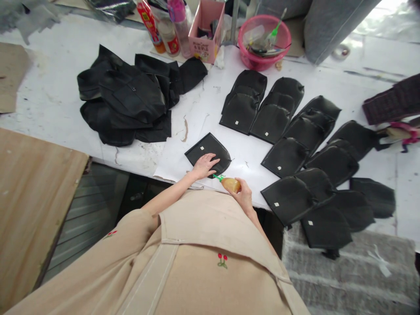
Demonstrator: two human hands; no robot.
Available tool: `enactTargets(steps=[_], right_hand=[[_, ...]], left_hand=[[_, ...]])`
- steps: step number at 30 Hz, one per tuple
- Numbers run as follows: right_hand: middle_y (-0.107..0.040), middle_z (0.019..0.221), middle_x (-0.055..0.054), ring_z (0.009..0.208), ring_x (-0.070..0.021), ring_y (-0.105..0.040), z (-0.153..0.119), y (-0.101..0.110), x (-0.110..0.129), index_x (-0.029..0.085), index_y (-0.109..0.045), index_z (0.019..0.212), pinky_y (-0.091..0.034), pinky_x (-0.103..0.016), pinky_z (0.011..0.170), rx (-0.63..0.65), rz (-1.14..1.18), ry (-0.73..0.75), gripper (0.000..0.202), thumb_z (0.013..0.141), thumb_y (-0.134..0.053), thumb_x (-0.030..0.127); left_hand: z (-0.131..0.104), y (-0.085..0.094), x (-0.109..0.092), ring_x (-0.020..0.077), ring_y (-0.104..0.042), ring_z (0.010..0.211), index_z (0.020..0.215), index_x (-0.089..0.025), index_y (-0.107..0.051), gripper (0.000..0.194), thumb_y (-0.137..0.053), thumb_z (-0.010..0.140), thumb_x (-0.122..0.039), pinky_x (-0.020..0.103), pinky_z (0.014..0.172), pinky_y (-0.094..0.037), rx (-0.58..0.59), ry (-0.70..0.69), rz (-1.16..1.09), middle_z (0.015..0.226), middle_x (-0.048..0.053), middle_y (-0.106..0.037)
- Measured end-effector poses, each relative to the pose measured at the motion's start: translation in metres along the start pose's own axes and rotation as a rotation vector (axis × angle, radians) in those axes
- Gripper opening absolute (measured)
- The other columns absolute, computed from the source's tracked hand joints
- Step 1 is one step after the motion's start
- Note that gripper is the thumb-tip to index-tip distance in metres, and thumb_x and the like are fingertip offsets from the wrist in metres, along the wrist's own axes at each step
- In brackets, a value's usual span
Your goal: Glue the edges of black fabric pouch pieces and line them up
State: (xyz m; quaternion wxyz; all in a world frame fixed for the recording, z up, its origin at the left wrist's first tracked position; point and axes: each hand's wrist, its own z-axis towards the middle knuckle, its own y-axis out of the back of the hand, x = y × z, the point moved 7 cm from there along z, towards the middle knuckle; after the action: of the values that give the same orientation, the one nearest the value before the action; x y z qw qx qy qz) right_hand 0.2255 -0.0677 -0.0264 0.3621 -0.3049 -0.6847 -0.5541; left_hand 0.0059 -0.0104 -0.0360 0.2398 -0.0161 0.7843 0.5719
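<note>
My left hand (204, 167) lies flat, fingers spread, on a black leather-like piece (213, 151) with one pointed-round end and a small white square tag. My right hand (243, 193) is wrapped around a squeeze bottle (231, 184) of amber liquid, which looks like glue. The bottle is tilted to the left, and its green nozzle points at the near edge of the black piece, close to my left fingers. Whether the tip touches the edge is too small to tell.
Overlapping rows of similar black pieces (288, 153) spread over the right of the white table (203, 105). A heap of black pieces (127, 96) lies at the left. Behind stand a pink box (205, 43), bottles (179, 26) and a pink basin (259, 63) holding tools.
</note>
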Motion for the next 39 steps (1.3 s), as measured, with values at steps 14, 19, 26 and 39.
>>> enactTargets(steps=[14, 19, 26, 39], right_hand=[[-0.069, 0.107, -0.009, 0.091, -0.0263, -0.065, -0.012, 0.034, -0.012, 0.020, -0.062, 0.114, -0.054, -0.042, 0.082, -0.130, 0.074, -0.159, 0.061, 0.070, -0.076, 0.059], [-0.068, 0.107, -0.008, 0.093, -0.0257, -0.065, -0.017, 0.047, -0.019, 0.020, -0.061, 0.116, -0.055, -0.041, 0.083, -0.228, 0.117, -0.190, 0.063, 0.070, -0.076, 0.061], [-0.069, 0.107, -0.010, 0.089, -0.0252, -0.064, -0.015, 0.036, -0.010, 0.019, -0.063, 0.112, -0.055, -0.040, 0.077, -0.210, 0.033, -0.143, 0.061, 0.071, -0.074, 0.063], [-0.068, 0.106, -0.010, 0.093, -0.0257, -0.064, -0.013, 0.038, -0.003, 0.020, -0.061, 0.118, -0.055, -0.040, 0.078, -0.284, -0.080, -0.005, 0.054, 0.080, -0.069, 0.058]], left_hand=[[0.017, 0.011, -0.011, 0.0320, -0.045, 0.124, 0.131, -0.024, -0.058, 0.055, -0.067, 0.084, -0.051, 0.046, 0.098, -0.040, -0.001, 0.163, 0.161, 0.137, 0.014, -0.052], [0.028, 0.013, -0.014, 0.0336, -0.045, 0.120, 0.128, -0.022, -0.056, 0.057, -0.065, 0.084, -0.057, 0.046, 0.096, -0.039, 0.005, 0.259, 0.192, 0.133, 0.015, -0.051], [0.035, 0.012, -0.016, 0.0341, -0.045, 0.121, 0.129, -0.021, -0.052, 0.058, -0.059, 0.086, -0.060, 0.044, 0.095, -0.040, 0.054, 0.339, 0.191, 0.135, 0.017, -0.050], [0.032, 0.011, -0.018, 0.0346, -0.045, 0.120, 0.135, -0.018, -0.049, 0.070, -0.067, 0.082, -0.060, 0.043, 0.092, -0.043, 0.122, 0.246, 0.210, 0.135, 0.019, -0.049]])
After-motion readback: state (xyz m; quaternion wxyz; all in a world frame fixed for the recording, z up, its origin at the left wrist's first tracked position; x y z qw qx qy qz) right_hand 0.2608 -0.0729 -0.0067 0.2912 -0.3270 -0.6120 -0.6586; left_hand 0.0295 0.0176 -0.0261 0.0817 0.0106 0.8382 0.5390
